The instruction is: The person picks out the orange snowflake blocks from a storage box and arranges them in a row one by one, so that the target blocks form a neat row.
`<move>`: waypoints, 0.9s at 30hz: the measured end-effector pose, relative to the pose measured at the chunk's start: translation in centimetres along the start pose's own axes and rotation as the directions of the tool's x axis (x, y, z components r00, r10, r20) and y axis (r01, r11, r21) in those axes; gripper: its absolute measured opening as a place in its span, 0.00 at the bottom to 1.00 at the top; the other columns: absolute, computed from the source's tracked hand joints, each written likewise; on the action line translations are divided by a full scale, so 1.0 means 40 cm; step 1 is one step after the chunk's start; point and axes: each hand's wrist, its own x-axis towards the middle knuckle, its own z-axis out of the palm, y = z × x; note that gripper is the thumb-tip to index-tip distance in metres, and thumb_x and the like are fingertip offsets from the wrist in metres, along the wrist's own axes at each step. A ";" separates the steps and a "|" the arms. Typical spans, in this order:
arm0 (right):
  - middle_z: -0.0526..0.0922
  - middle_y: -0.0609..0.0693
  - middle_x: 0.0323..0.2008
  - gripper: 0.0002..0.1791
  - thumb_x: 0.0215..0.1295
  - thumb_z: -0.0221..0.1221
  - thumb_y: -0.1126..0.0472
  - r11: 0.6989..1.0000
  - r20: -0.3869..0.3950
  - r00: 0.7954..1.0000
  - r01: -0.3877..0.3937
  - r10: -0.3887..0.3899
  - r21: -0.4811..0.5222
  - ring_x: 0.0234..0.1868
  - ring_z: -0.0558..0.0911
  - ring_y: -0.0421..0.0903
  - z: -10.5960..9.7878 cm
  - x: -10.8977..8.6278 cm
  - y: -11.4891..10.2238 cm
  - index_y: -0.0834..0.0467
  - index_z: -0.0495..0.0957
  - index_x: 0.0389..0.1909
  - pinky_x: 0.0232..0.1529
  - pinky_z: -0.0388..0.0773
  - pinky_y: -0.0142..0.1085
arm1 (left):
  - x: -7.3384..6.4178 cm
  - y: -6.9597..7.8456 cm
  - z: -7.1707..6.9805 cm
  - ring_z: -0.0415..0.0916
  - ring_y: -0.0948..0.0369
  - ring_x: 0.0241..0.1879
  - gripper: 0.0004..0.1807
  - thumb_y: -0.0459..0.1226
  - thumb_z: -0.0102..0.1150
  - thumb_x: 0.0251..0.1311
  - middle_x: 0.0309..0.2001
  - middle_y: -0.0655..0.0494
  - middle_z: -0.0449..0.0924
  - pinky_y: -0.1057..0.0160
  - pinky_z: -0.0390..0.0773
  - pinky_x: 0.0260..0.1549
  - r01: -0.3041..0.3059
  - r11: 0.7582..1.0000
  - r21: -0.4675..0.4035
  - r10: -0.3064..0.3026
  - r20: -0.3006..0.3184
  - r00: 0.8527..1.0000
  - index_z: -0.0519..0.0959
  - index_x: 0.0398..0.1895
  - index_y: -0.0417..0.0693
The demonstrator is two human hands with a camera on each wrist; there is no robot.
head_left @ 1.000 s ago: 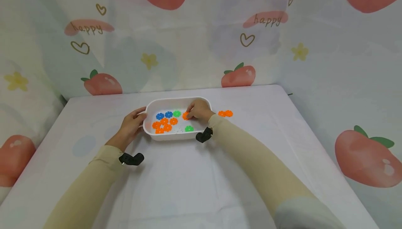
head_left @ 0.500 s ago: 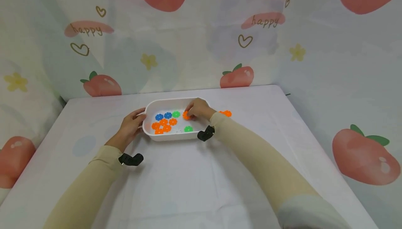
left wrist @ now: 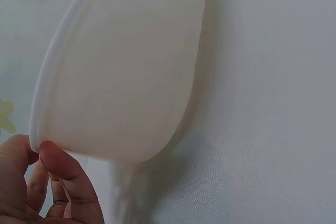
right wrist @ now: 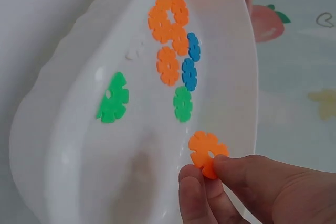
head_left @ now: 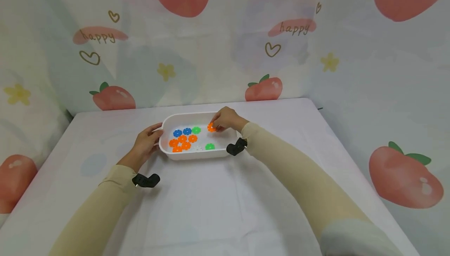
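A white tray (head_left: 198, 155) stands on the table. My left hand (head_left: 143, 141) grips its left end, with the thumb (left wrist: 65, 163) and fingers at the rim. Over the tray's right part, my right hand (head_left: 230, 118) pinches an orange snowflake disc (right wrist: 202, 148) between thumb and fingers, above the tray floor. Several orange snowflake discs (head_left: 185, 146) lie grouped at the left inside. Two blue discs (head_left: 187, 131) are behind them, beside a green disc (head_left: 196, 130). Another green disc (right wrist: 116, 98) lies apart near the front wall.
A white cloth covers the table (head_left: 197, 205). Behind it hangs a patterned backdrop (head_left: 211, 68) with printed fruit and hearts. Each wrist carries a black camera strap (head_left: 145, 180). Small whitish bits (right wrist: 135, 52) lie on the tray floor.
My right hand has risen slightly and shifted right with the orange disc. Two orange discs seen earlier right of the tray are now hidden behind the right arm. The left hand keeps its grip.
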 end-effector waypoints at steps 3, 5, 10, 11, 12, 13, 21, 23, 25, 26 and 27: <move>0.86 0.58 0.40 0.10 0.62 0.62 0.69 1.000 0.010 1.000 -0.022 0.022 0.013 0.28 0.84 0.43 -0.009 -0.001 -0.001 0.66 0.85 0.43 0.40 0.83 0.33 | -0.001 -0.001 0.000 0.70 0.57 0.50 0.28 0.44 0.48 0.74 0.69 0.46 0.64 0.73 0.76 0.37 -0.003 1.000 0.004 0.003 -0.002 1.000 0.60 0.75 0.56; 0.86 0.57 0.39 0.09 0.62 0.63 0.68 0.999 0.021 0.999 -0.030 0.030 0.023 0.29 0.85 0.44 -0.015 -0.002 -0.001 0.65 0.85 0.43 0.39 0.83 0.33 | 0.000 -0.001 -0.001 0.70 0.58 0.50 0.28 0.44 0.48 0.74 0.69 0.47 0.64 0.74 0.76 0.37 -0.001 1.000 0.005 0.001 -0.005 1.000 0.60 0.75 0.57; 0.86 0.57 0.36 0.09 0.62 0.62 0.69 0.999 0.047 0.999 -0.003 0.001 0.048 0.30 0.86 0.46 -0.033 -0.013 0.000 0.65 0.85 0.41 0.38 0.83 0.34 | 0.003 -0.003 -0.001 0.70 0.59 0.48 0.28 0.44 0.49 0.74 0.68 0.47 0.64 0.74 0.75 0.36 0.006 1.000 -0.007 -0.006 -0.007 1.000 0.61 0.75 0.57; 0.86 0.57 0.37 0.09 0.62 0.62 0.69 0.999 0.053 0.999 0.002 -0.005 0.045 0.31 0.86 0.46 -0.036 -0.015 0.000 0.65 0.85 0.42 0.39 0.84 0.34 | 0.004 -0.003 -0.001 0.70 0.59 0.48 0.28 0.44 0.49 0.74 0.68 0.47 0.65 0.74 0.75 0.35 0.007 1.000 -0.010 -0.007 -0.007 1.000 0.61 0.75 0.57; 0.86 0.58 0.38 0.10 0.62 0.62 0.69 0.999 0.055 0.998 0.009 -0.011 0.046 0.31 0.86 0.46 -0.039 -0.018 0.001 0.66 0.84 0.43 0.39 0.84 0.34 | 0.004 -0.004 -0.002 0.70 0.59 0.47 0.28 0.43 0.49 0.74 0.67 0.48 0.65 0.74 0.75 0.35 0.007 1.000 -0.015 -0.007 -0.006 1.000 0.61 0.75 0.56; 0.86 0.58 0.40 0.11 0.63 0.61 0.69 0.999 0.057 0.998 0.005 -0.007 0.043 0.32 0.86 0.46 -0.042 -0.019 0.003 0.66 0.84 0.45 0.42 0.83 0.35 | 0.005 -0.004 -0.002 0.70 0.59 0.47 0.28 0.43 0.49 0.74 0.66 0.48 0.66 0.74 0.75 0.34 0.006 1.000 -0.020 -0.006 -0.006 1.000 0.61 0.75 0.56; 0.86 0.59 0.41 0.13 0.63 0.62 0.68 0.999 0.068 0.998 0.002 -0.005 0.053 0.31 0.85 0.45 -0.073 -0.038 0.009 0.67 0.83 0.48 0.48 0.82 0.40 | 0.004 -0.006 -0.001 0.70 0.60 0.46 0.28 0.43 0.50 0.73 0.66 0.48 0.66 0.73 0.75 0.35 0.004 1.000 -0.025 -0.005 -0.008 1.000 0.62 0.75 0.57; 0.86 0.59 0.41 0.13 0.63 0.62 0.67 0.999 0.069 0.998 0.006 -0.009 0.045 0.31 0.85 0.44 -0.082 -0.042 0.010 0.66 0.83 0.48 0.46 0.83 0.39 | 0.005 -0.006 0.000 0.70 0.59 0.47 0.28 0.44 0.50 0.73 0.67 0.48 0.65 0.73 0.75 0.36 0.007 1.000 -0.025 -0.007 -0.008 1.000 0.62 0.75 0.57; 0.86 0.59 0.41 0.13 0.64 0.63 0.67 0.999 0.070 0.997 0.011 -0.014 0.035 0.31 0.85 0.44 -0.090 -0.048 0.010 0.66 0.83 0.49 0.44 0.83 0.37 | 0.006 -0.005 0.000 0.70 0.59 0.48 0.28 0.44 0.50 0.73 0.68 0.48 0.65 0.73 0.75 0.36 0.008 1.000 -0.022 -0.009 -0.008 1.000 0.62 0.75 0.58; 0.86 0.59 0.41 0.14 0.64 0.62 0.67 0.999 0.074 0.997 0.011 -0.014 0.039 0.31 0.85 0.44 -0.094 -0.051 0.010 0.66 0.83 0.49 0.44 0.83 0.37 | 0.006 -0.005 0.000 0.70 0.59 0.48 0.28 0.44 0.50 0.73 0.68 0.48 0.65 0.73 0.75 0.37 0.009 1.000 -0.023 -0.009 -0.008 1.000 0.62 0.75 0.58; 0.86 0.59 0.41 0.14 0.64 0.62 0.67 0.999 0.078 0.997 0.013 -0.016 0.041 0.32 0.85 0.45 -0.098 -0.054 0.010 0.66 0.82 0.49 0.44 0.83 0.37 | 0.006 -0.004 0.000 0.70 0.58 0.48 0.28 0.44 0.49 0.73 0.68 0.48 0.65 0.73 0.75 0.37 0.009 1.000 -0.021 -0.009 -0.010 1.000 0.62 0.75 0.58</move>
